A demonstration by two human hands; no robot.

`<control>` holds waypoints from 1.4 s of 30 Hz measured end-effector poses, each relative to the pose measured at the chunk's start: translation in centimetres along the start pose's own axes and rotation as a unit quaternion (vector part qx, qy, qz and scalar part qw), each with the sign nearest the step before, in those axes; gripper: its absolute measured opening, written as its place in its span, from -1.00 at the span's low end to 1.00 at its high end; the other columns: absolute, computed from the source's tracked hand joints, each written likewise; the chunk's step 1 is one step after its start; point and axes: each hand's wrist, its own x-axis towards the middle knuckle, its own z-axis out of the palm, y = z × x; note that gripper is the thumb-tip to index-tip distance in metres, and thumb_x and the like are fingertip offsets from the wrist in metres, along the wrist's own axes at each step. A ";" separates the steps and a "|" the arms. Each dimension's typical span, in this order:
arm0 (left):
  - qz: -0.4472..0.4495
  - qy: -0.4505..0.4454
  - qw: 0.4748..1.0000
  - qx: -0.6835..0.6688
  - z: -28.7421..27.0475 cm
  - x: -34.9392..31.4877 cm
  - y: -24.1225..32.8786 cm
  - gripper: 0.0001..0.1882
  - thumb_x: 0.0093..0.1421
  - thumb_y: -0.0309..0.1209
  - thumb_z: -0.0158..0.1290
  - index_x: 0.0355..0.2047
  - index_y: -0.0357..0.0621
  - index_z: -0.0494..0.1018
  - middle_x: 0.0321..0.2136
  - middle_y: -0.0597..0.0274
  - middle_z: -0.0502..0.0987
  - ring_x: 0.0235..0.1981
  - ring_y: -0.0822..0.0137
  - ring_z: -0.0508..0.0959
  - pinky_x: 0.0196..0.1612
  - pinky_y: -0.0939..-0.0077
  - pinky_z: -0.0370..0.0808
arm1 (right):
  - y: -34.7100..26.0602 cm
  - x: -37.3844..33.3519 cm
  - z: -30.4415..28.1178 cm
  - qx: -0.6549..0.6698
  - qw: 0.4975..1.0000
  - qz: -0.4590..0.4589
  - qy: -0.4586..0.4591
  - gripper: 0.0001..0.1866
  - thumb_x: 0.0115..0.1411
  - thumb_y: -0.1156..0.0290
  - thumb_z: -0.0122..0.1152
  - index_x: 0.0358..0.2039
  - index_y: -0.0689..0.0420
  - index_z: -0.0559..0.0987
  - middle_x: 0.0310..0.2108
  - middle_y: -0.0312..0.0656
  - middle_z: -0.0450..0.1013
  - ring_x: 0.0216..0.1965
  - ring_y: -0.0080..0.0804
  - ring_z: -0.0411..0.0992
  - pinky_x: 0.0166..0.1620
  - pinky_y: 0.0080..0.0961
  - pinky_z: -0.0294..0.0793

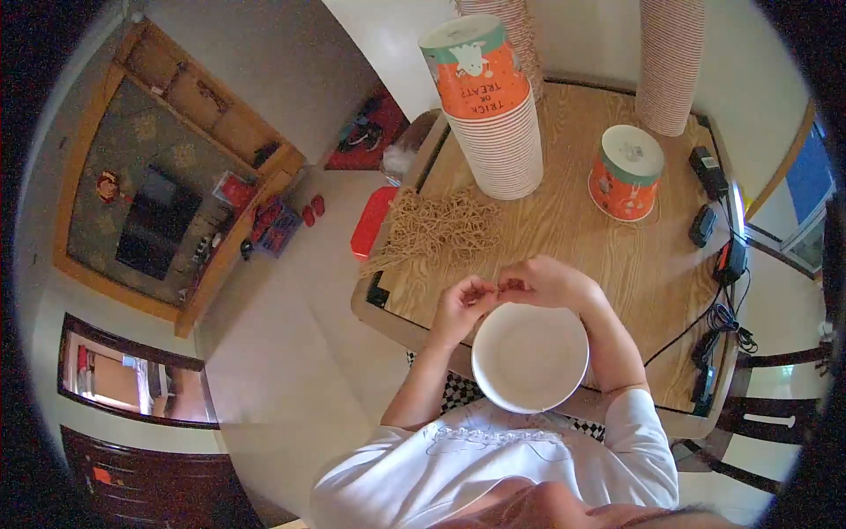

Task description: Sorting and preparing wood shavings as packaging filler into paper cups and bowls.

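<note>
A white-lined paper bucket (530, 360) is in front of me at the table's near edge, its mouth turned up toward me. At its far rim my left hand (464, 307) and my right hand (548, 282) meet, the fingertips of both pinched together. What they pinch is too small or hidden to make out. Just beyond my left hand lies a loose heap of tan paper twine (441, 227). Farther off, an upside-down stack of paper buckets (491, 141) leans slightly, the top one orange and green. To its right stands a single upside-down orange bucket (625, 181).
Two tall stacks of nested buckets, a right one (670, 66) and a left one (526, 44), rise at the back of the wooden table (564, 225). Black power adapters (708, 173) and tangled cables (724, 319) line the right edge. A red object (372, 222) sits past the left edge.
</note>
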 end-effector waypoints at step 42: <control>-0.019 0.039 0.998 0.038 0.0 -0.1 0.2 -0.87 0.09 -0.50 0.10 -0.33 -0.26 0.48 -0.44 0.28 0.55 -0.41 0.52 0.51 -0.32 0.65 0.47 | 0.2 0.6 0.6 0.021 0.998 0.031 0.055 -0.83 0.00 0.38 0.17 -0.40 0.17 0.48 -0.52 -0.09 0.47 -0.46 -0.16 0.47 -0.38 -0.35 0.42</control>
